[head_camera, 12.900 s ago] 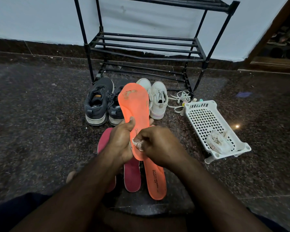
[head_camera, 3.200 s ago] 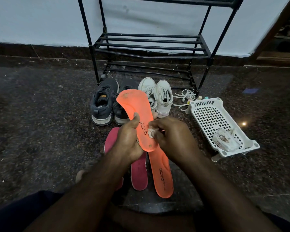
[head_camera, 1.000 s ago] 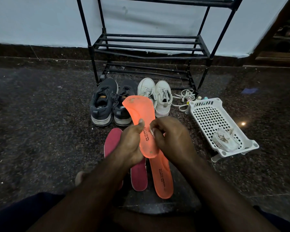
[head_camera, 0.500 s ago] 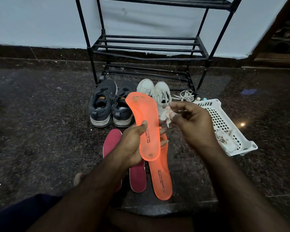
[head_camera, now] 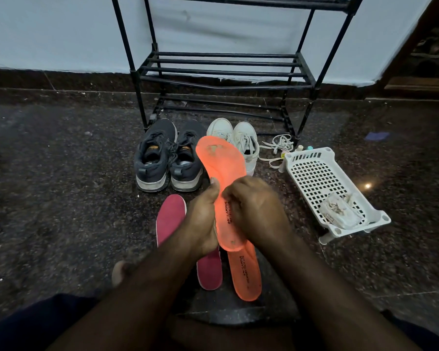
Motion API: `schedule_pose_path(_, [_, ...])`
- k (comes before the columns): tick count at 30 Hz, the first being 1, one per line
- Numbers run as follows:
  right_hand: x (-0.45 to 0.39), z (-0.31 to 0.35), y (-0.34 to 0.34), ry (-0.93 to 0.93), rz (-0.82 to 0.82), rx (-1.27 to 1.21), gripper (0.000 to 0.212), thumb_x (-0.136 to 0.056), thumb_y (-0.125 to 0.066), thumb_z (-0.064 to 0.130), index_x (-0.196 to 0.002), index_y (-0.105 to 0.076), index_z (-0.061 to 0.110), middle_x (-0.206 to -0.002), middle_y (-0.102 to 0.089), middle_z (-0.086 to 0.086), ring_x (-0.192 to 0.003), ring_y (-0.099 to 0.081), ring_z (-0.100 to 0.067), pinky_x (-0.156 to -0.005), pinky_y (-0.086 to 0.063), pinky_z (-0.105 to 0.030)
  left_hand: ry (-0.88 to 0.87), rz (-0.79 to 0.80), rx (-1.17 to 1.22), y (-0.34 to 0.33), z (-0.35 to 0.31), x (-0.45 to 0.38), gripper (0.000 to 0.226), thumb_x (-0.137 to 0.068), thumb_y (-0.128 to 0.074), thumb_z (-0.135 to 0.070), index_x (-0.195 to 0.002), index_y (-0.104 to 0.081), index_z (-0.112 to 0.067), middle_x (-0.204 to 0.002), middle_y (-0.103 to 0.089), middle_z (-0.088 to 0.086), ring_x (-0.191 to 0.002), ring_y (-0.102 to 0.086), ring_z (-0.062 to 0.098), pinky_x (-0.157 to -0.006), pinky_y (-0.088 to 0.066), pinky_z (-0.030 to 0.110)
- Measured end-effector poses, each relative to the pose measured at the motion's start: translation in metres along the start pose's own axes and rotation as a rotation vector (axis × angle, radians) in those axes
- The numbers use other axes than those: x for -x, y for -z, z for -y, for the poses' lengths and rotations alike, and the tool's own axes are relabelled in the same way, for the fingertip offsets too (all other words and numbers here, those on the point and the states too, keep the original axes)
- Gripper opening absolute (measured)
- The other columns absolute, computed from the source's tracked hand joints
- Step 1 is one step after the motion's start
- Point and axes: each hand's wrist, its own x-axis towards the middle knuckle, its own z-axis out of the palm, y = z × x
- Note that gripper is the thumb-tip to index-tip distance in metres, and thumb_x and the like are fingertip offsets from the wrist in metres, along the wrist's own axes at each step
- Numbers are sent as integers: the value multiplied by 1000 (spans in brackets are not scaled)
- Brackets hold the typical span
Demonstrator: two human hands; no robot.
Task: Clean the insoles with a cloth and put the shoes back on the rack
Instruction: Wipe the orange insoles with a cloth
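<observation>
My left hand (head_camera: 202,224) grips an orange insole (head_camera: 221,163) at its middle and holds it upright, toe end up, with dirty marks near the toe. My right hand (head_camera: 256,211) rests against the insole's right side with curled fingers; the small white cloth it holds is hidden beneath them. A second orange insole (head_camera: 245,272) and two red insoles (head_camera: 170,216) lie on the floor below my hands. A dark grey pair of shoes (head_camera: 153,160) and a white pair (head_camera: 246,145) stand in front of the black rack (head_camera: 221,72).
A white perforated basket (head_camera: 312,171) sits on the floor at the right with a crumpled white rag (head_camera: 340,211) in it. Loose white laces (head_camera: 276,145) and small bottles (head_camera: 304,148) lie by the rack's right leg. The floor is dark speckled stone.
Half a second ago my right hand was lifted away to the right, pinching the cloth; it has come back down onto the insole. My left hand still holds the insole.
</observation>
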Motion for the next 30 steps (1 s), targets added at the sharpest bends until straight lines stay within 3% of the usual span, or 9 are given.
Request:
schedule_pose_path(3, [-6, -13, 5, -116, -129, -40, 13, -75, -60, 4, -81, -67, 14, -80, -63, -4, -76, -59, -27, -71, -49, -40, -2, -19, -48, 0, 4, -2, 61, -104, -33, -52, -138, -55, -7, -109, -70, 18, -92, -68, 31, -79, -56, 40])
schedule_pose_path(6, [-6, -8, 12, -236, -69, -236, 13, -78, -66, 8, -84, -68, 19, -82, -65, 5, -78, -60, -12, -72, -48, -28, -16, -45, -72, 0, 2, -4, 59, -104, -32, -53, -123, -63, -6, -100, -71, 18, -83, -70, 29, -75, -57, 38])
schedule_pose_path(8, [1, 2, 10, -155, 23, -218, 16, -75, -68, 5, -83, -68, 18, -80, -65, 5, -76, -59, -11, -69, -43, -24, -20, -61, -79, 1, 1, -4, 57, -104, -33, -52, -116, -64, -5, -101, -70, 20, -89, -69, 30, -81, -56, 40])
schedule_pose_path(10, [3, 3, 4, -44, 11, -103, 15, -73, -67, 0, -80, -66, 13, -78, -62, -2, -76, -57, -21, -70, -43, -31, -38, -80, -87, 0, 2, -3, 53, -102, -37, -50, -119, -62, -6, -103, -69, 20, -93, -68, 31, -83, -55, 40])
schedule_pose_path(15, [-5, -10, 9, -127, -116, -133, 14, -76, -64, 1, -83, -65, 13, -80, -61, -2, -75, -56, -18, -70, -44, -30, -58, -63, -112, 1, 0, -3, 62, -103, -33, -51, -93, -78, -9, -85, -68, 17, -70, -61, 31, -66, -50, 37])
schedule_pose_path(19, [-1, -3, 10, -47, 14, -137, 15, -74, -67, 3, -82, -65, 15, -78, -62, 2, -76, -57, -16, -70, -43, -28, -25, -46, -100, 0, 1, -1, 57, -105, -33, -48, -119, -65, -3, -91, -72, 17, -76, -71, 27, -65, -60, 33])
schedule_pose_path(22, [-5, -12, 8, -14, -65, -59, 13, -75, -62, -1, -80, -64, 11, -79, -60, -5, -76, -56, -25, -70, -44, -38, -24, -33, -112, 0, 0, 1, 62, -104, -35, -50, -144, -48, -5, -98, -68, 17, -79, -68, 29, -65, -58, 37])
schedule_pose_path(26, [-11, -24, 23, -331, -121, -342, 22, -81, -62, 4, -93, -67, 22, -92, -65, 6, -88, -61, -14, -79, -50, -34, 9, 0, -141, 2, -2, 0, 72, -99, -38, -59, -138, -53, -1, -102, -64, 19, -82, -64, 31, -66, -56, 39])
schedule_pose_path(30, [-10, -22, 35, -332, -100, -381, 29, -77, -65, 1, -96, -69, 22, -92, -66, 14, -85, -61, -3, -78, -49, -21, 18, 26, -122, 5, -4, -2, 68, -93, -43, -61, -129, -60, -5, -101, -63, 18, -88, -63, 31, -78, -56, 44])
